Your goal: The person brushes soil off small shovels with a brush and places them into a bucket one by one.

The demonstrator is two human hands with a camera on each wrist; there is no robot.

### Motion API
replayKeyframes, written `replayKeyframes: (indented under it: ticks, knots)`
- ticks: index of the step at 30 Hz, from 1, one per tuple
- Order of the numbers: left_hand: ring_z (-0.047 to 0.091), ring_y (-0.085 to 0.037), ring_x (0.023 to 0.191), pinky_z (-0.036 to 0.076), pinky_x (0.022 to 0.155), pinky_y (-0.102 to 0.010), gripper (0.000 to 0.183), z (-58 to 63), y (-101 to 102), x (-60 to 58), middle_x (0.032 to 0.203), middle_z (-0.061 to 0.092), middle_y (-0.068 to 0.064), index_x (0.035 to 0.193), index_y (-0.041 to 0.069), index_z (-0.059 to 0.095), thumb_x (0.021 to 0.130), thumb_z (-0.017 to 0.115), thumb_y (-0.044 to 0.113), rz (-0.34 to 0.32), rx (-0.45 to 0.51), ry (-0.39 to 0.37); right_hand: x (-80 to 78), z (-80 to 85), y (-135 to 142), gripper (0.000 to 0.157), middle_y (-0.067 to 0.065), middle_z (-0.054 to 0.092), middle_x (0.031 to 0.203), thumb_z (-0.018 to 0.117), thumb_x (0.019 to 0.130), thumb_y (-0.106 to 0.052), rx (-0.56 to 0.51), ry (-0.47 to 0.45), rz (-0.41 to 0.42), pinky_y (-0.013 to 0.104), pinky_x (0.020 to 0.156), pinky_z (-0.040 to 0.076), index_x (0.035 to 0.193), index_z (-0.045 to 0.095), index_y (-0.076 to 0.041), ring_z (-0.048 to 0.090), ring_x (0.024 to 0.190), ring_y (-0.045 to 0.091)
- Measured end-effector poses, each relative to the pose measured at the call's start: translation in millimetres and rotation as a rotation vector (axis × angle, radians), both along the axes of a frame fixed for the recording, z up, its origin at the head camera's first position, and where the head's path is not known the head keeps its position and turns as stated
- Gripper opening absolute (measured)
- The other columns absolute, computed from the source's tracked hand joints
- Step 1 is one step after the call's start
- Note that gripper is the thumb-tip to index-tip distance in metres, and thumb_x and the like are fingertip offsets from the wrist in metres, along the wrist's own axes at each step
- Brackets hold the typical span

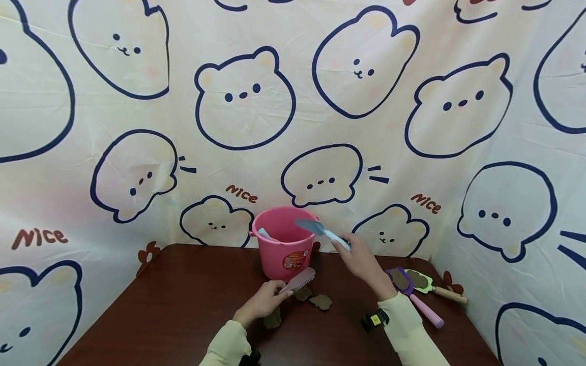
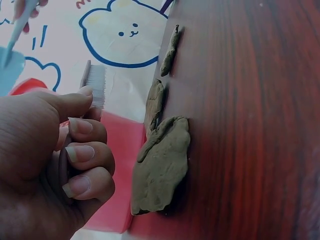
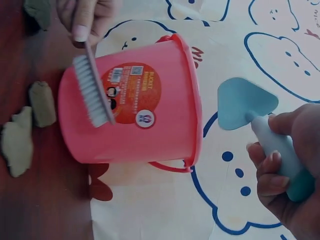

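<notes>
My left hand [image 1: 265, 300] grips the handle of a pinkish-grey brush [image 1: 302, 279], its white bristles [image 3: 91, 92] showing in the right wrist view. The brush is held in front of a pink bucket [image 1: 286, 254]. In my right hand [image 3: 295, 160] is a small trowel [image 3: 245, 102] with a light blue blade and pale handle; in the head view its blade overlaps the bucket's rim at the right. Inside the bucket a light blue piece [image 1: 265, 234] shows, the rest of it hidden. Flat brown clay-like lumps [image 2: 162, 165] lie on the table below the brush.
On the right of the dark reddish-brown table [image 1: 183, 300] lie a purple shovel [image 1: 426, 307] with a pink handle and a green one [image 1: 430, 288] with a wooden handle, both bearing brown material. A cloth printed with bear faces hangs behind the table and at both sides.
</notes>
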State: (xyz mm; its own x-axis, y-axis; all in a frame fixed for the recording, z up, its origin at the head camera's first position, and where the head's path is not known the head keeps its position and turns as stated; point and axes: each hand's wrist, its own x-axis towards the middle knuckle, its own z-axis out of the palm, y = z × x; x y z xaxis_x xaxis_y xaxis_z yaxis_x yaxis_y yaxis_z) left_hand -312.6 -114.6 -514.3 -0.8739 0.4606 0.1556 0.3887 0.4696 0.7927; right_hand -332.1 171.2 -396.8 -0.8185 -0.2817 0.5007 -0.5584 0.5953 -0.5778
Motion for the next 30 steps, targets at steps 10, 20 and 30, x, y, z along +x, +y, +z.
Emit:
replayKeyframes:
  ticks: [10, 20, 30]
  knots:
    - [0.042, -0.007, 0.056, 0.035, 0.052, -0.022, 0.033, -0.2, -1.2, 1.7, 0.069, 0.049, 0.004, 0.101, -0.005, 0.064, 0.105, 0.059, 0.028, -0.008, -0.007, -0.013, -45.7, 19.7, -38.9, 0.02, 0.006, 0.064, 0.09, 0.07, 0.098, -0.021, 0.074, -0.036, -0.048, 0.03, 0.066, 0.05, 0.111, 0.074, -0.007, 0.056, 0.076, 0.021]
    - [0.043, -0.006, 0.058, 0.036, 0.054, -0.022, 0.031, 0.3, -2.4, 1.9, 0.07, 0.05, 0.005, 0.102, -0.002, 0.066, 0.104, 0.06, 0.029, -0.004, -0.029, -0.011, -74.3, 20.3, -77.6, 0.009, 0.006, 0.064, 0.084, 0.073, 0.093, -0.005, 0.193, -0.115, -0.034, 0.027, 0.062, 0.056, 0.099, 0.067, -0.004, 0.061, 0.068, 0.019]
    - [0.039, -0.008, 0.055, 0.033, 0.051, -0.023, 0.035, 0.5, -0.4, 1.1, 0.067, 0.046, 0.005, 0.095, -0.005, 0.062, 0.105, 0.058, 0.028, -0.009, -0.027, -0.029, -82.7, 19.7, -96.4, 0.009, 0.005, 0.066, 0.085, 0.072, 0.094, -0.007, 0.274, -0.131, -0.051, 0.029, 0.073, 0.057, 0.101, 0.07, -0.003, 0.064, 0.073, 0.017]
